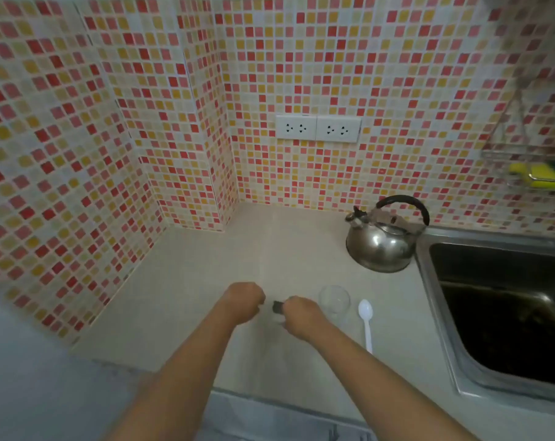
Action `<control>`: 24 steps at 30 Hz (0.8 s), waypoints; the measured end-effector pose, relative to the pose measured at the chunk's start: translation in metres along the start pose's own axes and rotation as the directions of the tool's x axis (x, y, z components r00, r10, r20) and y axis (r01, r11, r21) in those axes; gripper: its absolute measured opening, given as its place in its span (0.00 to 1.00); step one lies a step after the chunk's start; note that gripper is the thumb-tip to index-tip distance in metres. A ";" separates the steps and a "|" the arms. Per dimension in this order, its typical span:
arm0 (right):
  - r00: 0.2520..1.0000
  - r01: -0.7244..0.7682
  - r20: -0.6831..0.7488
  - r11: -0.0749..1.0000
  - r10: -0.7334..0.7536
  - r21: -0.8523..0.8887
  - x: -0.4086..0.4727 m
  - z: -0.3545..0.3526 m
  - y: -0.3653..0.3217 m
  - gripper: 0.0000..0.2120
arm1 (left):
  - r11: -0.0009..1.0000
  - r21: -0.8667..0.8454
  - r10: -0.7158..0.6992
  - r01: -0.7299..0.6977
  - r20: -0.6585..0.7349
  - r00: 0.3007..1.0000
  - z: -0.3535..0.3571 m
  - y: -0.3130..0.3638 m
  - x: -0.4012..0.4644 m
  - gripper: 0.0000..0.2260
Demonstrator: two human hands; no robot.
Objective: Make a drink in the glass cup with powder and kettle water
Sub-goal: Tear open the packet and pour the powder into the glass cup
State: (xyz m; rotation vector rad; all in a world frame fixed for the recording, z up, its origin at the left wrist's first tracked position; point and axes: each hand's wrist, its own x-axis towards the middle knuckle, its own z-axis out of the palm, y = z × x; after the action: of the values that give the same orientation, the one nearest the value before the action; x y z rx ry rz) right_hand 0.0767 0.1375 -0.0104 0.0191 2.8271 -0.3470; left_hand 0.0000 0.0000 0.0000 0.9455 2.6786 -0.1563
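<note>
Between both hands (271,305) — blurred dark packet (278,307)

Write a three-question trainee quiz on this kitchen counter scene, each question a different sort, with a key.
1. True or false: the glass cup already holds a dark drink.
2. Which thing lies between the glass cup and the sink? A) white plastic spoon B) sponge C) plate
3. Fill in: the right hand pinches a small dark ____, with the left hand close beside it.

Key
1. False; it looks clear and empty.
2. A. The kettle stands farther back, against the sink's corner.
3. Packet; its exact kind is too blurred to tell.
</note>
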 end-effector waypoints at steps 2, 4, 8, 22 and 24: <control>0.998 -0.042 0.036 0.999 0.041 0.011 0.003 0.016 0.004 0.14 | 0.999 -0.027 0.018 -0.017 0.043 0.999 0.015 0.005 0.001 0.14; 0.997 -0.067 0.043 0.997 0.066 0.038 0.004 0.033 0.010 0.15 | 0.999 -0.044 0.019 -0.016 0.072 0.997 0.036 0.011 0.001 0.14; 0.999 -0.044 -0.006 0.999 0.045 0.031 0.013 0.046 0.016 0.15 | 0.999 -0.031 0.021 -0.021 0.023 1.000 0.054 0.018 0.008 0.12; 0.965 -0.044 -0.228 0.938 0.129 0.343 0.007 0.034 0.009 0.13 | 0.937 -0.341 -0.098 0.075 -0.051 0.994 0.031 0.019 0.002 0.12; 0.956 -0.003 -0.262 0.900 0.130 0.437 0.000 0.022 0.007 0.11 | 0.933 -0.357 -0.054 0.035 -0.043 0.998 0.016 0.017 -0.003 0.11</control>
State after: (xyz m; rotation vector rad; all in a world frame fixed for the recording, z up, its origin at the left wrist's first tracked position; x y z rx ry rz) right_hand 0.0839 0.1385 -0.0326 0.2825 2.9508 -1.0274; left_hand 0.0161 0.0084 -0.0142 0.7818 2.6468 0.3406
